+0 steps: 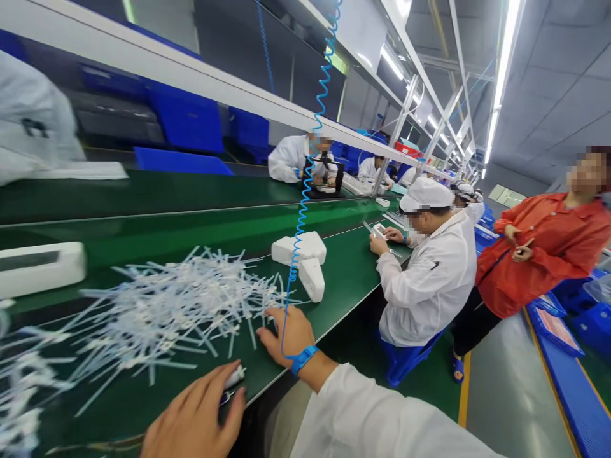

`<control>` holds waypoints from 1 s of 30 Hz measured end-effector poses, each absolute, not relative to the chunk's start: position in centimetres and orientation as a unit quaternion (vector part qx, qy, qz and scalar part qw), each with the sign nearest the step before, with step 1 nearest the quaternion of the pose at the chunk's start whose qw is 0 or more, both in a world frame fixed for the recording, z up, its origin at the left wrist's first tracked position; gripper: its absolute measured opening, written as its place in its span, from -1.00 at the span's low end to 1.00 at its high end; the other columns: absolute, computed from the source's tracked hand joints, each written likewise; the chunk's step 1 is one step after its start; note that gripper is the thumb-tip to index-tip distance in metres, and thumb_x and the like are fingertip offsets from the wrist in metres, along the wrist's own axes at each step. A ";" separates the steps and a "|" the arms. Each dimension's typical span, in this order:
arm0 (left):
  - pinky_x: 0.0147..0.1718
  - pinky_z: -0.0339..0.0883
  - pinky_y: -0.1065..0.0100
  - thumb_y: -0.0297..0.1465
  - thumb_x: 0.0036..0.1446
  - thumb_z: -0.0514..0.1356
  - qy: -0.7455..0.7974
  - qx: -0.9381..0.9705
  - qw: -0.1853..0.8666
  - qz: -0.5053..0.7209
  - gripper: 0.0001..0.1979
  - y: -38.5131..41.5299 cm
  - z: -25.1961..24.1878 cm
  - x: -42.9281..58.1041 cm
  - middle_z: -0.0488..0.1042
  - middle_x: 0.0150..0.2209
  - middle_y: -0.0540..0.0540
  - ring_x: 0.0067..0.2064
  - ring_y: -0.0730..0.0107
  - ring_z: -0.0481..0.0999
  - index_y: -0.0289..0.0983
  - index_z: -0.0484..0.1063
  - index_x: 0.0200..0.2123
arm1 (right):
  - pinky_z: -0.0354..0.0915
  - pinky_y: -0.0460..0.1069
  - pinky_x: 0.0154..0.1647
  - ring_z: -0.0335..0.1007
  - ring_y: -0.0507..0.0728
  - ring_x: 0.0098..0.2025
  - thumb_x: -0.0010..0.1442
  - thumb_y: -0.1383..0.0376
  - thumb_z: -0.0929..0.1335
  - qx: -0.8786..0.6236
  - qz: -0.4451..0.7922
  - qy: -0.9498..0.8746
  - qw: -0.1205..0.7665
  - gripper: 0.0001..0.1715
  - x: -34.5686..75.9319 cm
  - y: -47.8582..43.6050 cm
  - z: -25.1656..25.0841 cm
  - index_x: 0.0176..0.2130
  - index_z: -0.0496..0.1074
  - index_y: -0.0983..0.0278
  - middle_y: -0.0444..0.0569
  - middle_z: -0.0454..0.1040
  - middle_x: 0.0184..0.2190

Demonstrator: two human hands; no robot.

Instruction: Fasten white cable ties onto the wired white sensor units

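Note:
My left hand [193, 410] is at the bottom of the view, fingers curled around a small white cylindrical part [235, 378] with a metal end. Its lower portion is hidden by my fingers. Farther along the bench edge, my right hand [292, 334] rests low over the green surface with thumb and fingers apart, nothing visible in it. A blue wrist strap [303, 360] on that arm joins a coiled blue cord [300, 222] hanging from above. Beside both hands lies a tangled heap of thin white strips [176, 305]. White plastic housings [311, 280] lie just past my right hand.
The green bench [351, 280] runs away to the right. Another white housing [42, 267] lies at left. A co-worker in white [429, 273] sits on a blue stool handling a white device. A person in an orange jacket [539, 248] stands in the aisle.

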State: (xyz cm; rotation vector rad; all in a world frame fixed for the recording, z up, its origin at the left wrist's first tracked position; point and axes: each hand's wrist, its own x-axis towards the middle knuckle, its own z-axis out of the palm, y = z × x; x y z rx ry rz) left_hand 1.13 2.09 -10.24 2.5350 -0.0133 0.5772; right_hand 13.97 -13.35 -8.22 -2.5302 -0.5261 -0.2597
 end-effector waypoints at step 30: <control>0.27 0.39 -0.07 -0.56 0.20 0.16 0.042 0.932 0.285 0.218 -0.39 -0.1 -9.2 0.4 0.57 0.27 -0.28 0.30 -0.08 0.50 -0.22 0.47 0.31 | 0.46 0.11 -0.02 0.44 0.18 -0.21 0.37 0.17 0.42 -0.868 -0.130 -0.224 0.423 -0.74 15.1 -15.6 -9.3 -0.09 0.67 0.25 0.06 0.43 -0.10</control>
